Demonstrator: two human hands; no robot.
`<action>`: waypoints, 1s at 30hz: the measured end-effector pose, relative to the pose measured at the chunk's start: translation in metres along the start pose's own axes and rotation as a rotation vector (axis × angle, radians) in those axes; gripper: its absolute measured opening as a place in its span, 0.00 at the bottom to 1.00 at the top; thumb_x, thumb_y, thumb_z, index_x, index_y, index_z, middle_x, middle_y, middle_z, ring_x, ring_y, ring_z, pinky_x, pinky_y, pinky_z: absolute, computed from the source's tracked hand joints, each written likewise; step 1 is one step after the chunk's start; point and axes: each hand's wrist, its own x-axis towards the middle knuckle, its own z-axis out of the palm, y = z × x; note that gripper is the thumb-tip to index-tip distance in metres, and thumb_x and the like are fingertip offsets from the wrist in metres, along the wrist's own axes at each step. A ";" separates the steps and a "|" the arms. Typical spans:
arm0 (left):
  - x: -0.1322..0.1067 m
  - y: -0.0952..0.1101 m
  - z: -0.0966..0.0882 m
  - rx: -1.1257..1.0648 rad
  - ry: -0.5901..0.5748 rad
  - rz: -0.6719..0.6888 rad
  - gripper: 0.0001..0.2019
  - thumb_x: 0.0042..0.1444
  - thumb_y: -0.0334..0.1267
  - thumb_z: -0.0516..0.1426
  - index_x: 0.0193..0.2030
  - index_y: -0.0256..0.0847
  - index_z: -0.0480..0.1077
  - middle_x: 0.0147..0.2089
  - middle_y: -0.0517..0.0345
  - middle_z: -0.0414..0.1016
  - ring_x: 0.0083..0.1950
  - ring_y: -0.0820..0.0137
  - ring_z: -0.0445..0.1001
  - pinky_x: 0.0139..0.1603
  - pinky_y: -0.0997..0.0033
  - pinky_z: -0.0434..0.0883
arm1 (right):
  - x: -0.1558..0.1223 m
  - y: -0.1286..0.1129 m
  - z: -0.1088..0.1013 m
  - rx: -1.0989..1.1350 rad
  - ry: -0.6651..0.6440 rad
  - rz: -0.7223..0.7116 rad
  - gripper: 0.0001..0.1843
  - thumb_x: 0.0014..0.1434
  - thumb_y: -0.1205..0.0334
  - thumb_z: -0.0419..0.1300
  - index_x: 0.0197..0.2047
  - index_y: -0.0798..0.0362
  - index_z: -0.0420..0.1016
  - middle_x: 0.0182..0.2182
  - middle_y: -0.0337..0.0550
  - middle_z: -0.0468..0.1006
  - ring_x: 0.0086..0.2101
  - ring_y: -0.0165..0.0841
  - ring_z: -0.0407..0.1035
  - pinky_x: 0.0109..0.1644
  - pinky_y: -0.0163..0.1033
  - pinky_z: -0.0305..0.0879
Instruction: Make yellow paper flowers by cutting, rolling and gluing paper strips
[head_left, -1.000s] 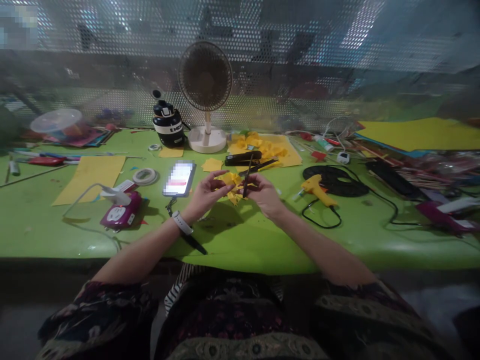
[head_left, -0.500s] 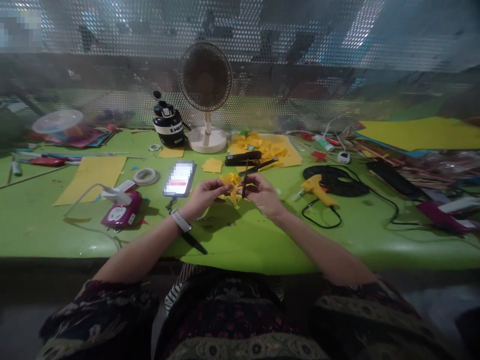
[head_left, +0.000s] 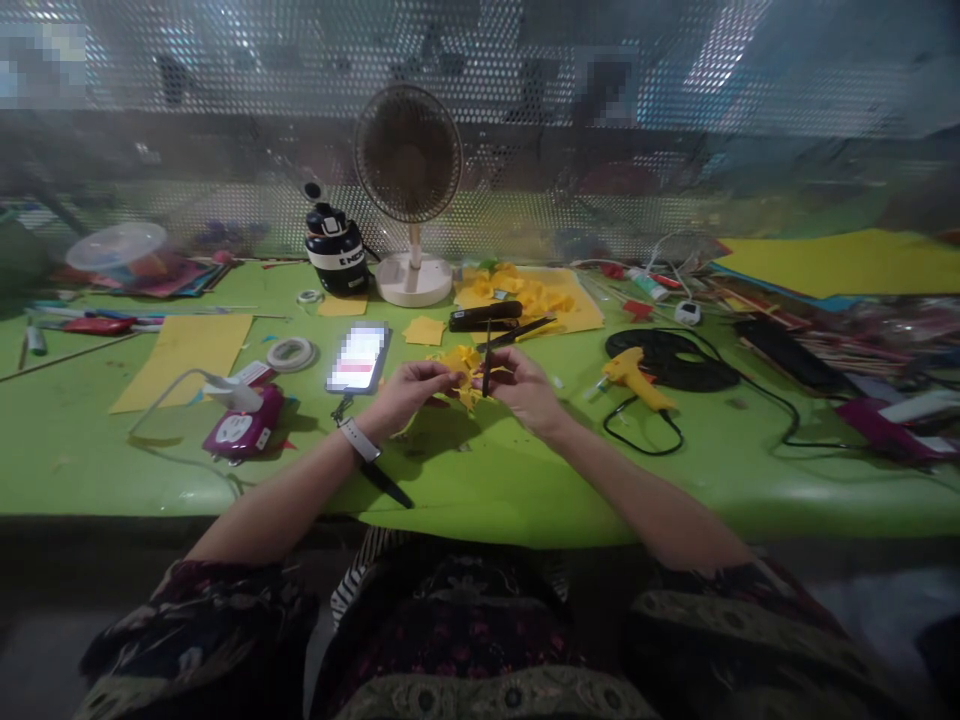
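Observation:
Between the fingertips of my left hand [head_left: 405, 398] is a crinkled yellow paper flower [head_left: 461, 358], its petals sticking out above and below. My right hand [head_left: 531, 396] is closed on a slim dark tool [head_left: 487, 360], held nearly upright against the flower's right side; its exact kind is hard to make out. The right fingertips are close to the petals, and I cannot tell whether they also grip them. Just behind the hands lie dark scissors [head_left: 525, 332], a black stapler-like object [head_left: 486, 316] and small yellow paper squares [head_left: 424, 331].
A lit phone [head_left: 358, 358] lies left of my hands, near a tape roll [head_left: 291, 353] and a purple power socket [head_left: 244, 425]. At right rests a yellow glue gun [head_left: 636, 378] with its black cord. Behind stand a fan [head_left: 414, 280], a bottle [head_left: 336, 255] and yellow paper flowers [head_left: 525, 290].
Both hands stay in nearly the same place. The yellow flower has turned or shifted slightly between the fingers, and the dark tool remains upright beside it.

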 end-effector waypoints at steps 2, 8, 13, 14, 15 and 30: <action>0.000 0.001 0.001 -0.012 0.010 0.004 0.14 0.48 0.46 0.70 0.34 0.38 0.79 0.35 0.54 0.81 0.36 0.72 0.78 0.33 0.74 0.75 | 0.001 0.001 0.000 0.004 0.015 -0.002 0.23 0.42 0.56 0.76 0.37 0.51 0.70 0.36 0.39 0.75 0.39 0.33 0.74 0.52 0.47 0.73; 0.000 0.004 0.001 -0.002 0.052 0.054 0.16 0.47 0.48 0.70 0.33 0.37 0.78 0.33 0.56 0.80 0.35 0.72 0.78 0.34 0.73 0.75 | 0.003 -0.002 0.001 0.029 0.017 0.017 0.25 0.39 0.56 0.77 0.35 0.51 0.69 0.34 0.37 0.75 0.36 0.32 0.74 0.49 0.47 0.77; 0.004 0.006 -0.006 0.008 0.077 0.105 0.18 0.47 0.50 0.69 0.35 0.37 0.78 0.36 0.54 0.81 0.36 0.70 0.79 0.35 0.73 0.76 | 0.003 -0.005 -0.001 0.034 -0.028 0.119 0.25 0.39 0.57 0.78 0.35 0.52 0.69 0.34 0.38 0.76 0.32 0.30 0.73 0.37 0.41 0.81; 0.004 0.007 -0.007 -0.001 0.096 0.118 0.18 0.47 0.50 0.69 0.35 0.37 0.77 0.35 0.54 0.80 0.36 0.70 0.79 0.34 0.73 0.76 | 0.003 -0.005 -0.001 0.041 -0.039 0.138 0.25 0.40 0.57 0.78 0.34 0.52 0.69 0.33 0.38 0.75 0.32 0.31 0.73 0.35 0.40 0.80; 0.005 0.008 -0.007 -0.009 0.111 0.130 0.18 0.47 0.50 0.69 0.35 0.37 0.77 0.35 0.54 0.80 0.36 0.69 0.80 0.34 0.73 0.76 | 0.002 -0.006 -0.002 0.045 -0.058 0.154 0.24 0.40 0.58 0.78 0.34 0.53 0.68 0.33 0.38 0.75 0.33 0.31 0.74 0.35 0.40 0.80; 0.007 0.021 -0.017 -0.049 0.207 0.295 0.18 0.48 0.50 0.68 0.34 0.36 0.74 0.34 0.56 0.79 0.38 0.70 0.80 0.37 0.71 0.79 | 0.001 -0.010 -0.007 -0.134 -0.226 0.246 0.24 0.45 0.47 0.74 0.35 0.54 0.71 0.24 0.36 0.76 0.21 0.24 0.68 0.22 0.29 0.62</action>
